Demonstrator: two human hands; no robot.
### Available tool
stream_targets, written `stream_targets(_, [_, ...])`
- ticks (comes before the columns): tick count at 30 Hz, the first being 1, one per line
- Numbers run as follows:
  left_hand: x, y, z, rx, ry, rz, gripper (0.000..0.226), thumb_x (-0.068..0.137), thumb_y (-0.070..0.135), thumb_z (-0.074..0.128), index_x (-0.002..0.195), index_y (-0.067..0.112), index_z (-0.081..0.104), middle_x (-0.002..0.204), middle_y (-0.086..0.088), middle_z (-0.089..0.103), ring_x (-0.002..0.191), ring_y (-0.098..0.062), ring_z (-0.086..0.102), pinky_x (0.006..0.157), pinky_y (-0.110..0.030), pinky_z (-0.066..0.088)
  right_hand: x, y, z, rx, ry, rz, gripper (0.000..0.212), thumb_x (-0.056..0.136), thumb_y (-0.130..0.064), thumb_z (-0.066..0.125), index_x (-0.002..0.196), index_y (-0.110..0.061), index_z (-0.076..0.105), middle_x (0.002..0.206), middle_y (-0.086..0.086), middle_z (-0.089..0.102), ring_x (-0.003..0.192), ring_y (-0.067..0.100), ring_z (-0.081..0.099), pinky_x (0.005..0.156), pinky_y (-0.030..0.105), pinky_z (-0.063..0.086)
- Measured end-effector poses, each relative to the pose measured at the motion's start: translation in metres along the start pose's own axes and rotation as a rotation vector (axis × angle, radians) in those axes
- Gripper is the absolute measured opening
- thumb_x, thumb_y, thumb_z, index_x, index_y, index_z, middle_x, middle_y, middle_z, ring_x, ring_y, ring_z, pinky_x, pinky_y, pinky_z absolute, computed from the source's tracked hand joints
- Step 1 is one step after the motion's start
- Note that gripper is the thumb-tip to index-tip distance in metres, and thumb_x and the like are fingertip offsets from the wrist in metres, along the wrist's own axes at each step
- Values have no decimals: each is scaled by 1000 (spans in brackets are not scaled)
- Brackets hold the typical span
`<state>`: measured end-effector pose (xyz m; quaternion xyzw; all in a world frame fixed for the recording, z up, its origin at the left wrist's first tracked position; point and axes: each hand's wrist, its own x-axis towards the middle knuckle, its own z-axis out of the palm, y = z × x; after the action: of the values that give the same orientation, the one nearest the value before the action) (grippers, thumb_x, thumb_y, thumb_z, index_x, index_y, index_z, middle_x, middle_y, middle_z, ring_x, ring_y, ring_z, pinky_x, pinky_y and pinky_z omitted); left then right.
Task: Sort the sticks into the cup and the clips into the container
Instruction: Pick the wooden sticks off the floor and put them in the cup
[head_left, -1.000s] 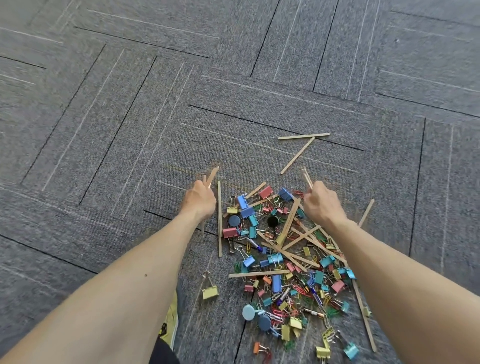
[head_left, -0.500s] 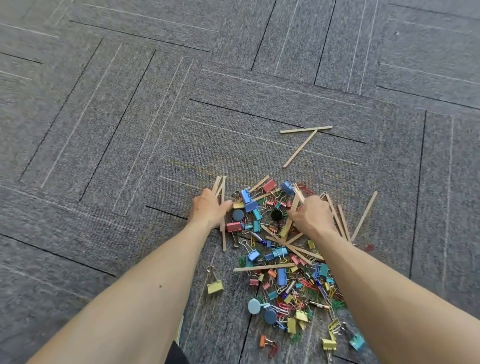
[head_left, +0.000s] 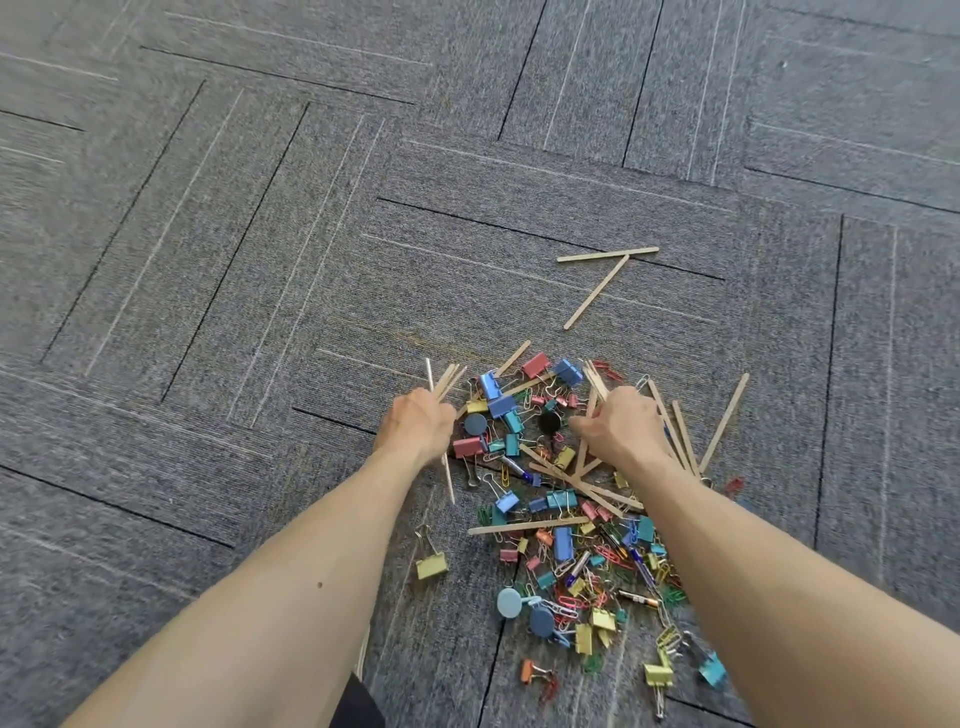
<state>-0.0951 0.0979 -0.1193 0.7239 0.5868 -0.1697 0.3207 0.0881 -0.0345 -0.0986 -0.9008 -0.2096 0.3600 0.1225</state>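
Note:
A pile of coloured binder clips and paper clips (head_left: 558, 551) mixed with thin wooden sticks lies on grey carpet. My left hand (head_left: 415, 423) is at the pile's left edge, closed around a bundle of sticks (head_left: 444, 379) whose ends fan out above the knuckles and below the wrist. At the pile's upper right, my right hand (head_left: 621, 426) is closed on sticks (head_left: 595, 376) poking out above it. Loose sticks (head_left: 724, 421) lie to its right. Neither the cup nor the container is in view.
Two separate sticks (head_left: 605, 255) lie on the carpet beyond the pile, one touching the other. A lone yellow binder clip (head_left: 431, 565) sits left of the pile. A long stick (head_left: 527, 525) lies across the pile's middle. Carpet tiles surround everything.
Both hands have drawn closer to the pile. The left hand has gathered more sticks into its bundle, and the right hand has shifted down-left over the sticks at the pile's upper right.

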Motion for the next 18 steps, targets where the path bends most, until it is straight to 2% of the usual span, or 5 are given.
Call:
stream_targets(4, [0,-1,-10,-77,41,19,18,102,24,37,106,7,41,84,-5,52,59,-14,45,47,-26,35,-7,7,7,-102,23,-5,33,90,-21,71,64,-7,56,60,5,62,50,15,57,48,26,42])
stream_targets(7, [2,2,-14,-186,63,48,15,102,22,35,109,10,37,84,-3,50,62,-14,46,49,-27,37,-9,10,10,-120,23,-12,24,92,-14,66,70,-7,59,64,6,63,56,17,63,55,30,53])
stream_targets(11, [5,18,-12,-317,45,72,14,103,18,31,112,10,40,81,-5,49,65,-17,47,52,-33,41,-9,14,10,-62,-46,-41,19,90,-22,69,80,-7,61,70,7,67,63,21,70,61,36,60])
stream_targets(14, [3,37,-8,-428,-25,98,11,104,12,33,112,9,39,95,-14,54,72,-22,52,62,-43,52,-6,20,0,-41,-57,-65,20,92,-21,65,77,-9,61,71,6,68,64,19,69,63,35,61])
stream_targets(18, [-5,58,-2,-298,43,139,23,100,12,38,121,2,42,102,-14,51,87,-27,49,63,-26,42,1,28,-18,35,-93,-83,15,97,-17,58,83,-10,59,81,8,67,66,17,66,57,29,58])
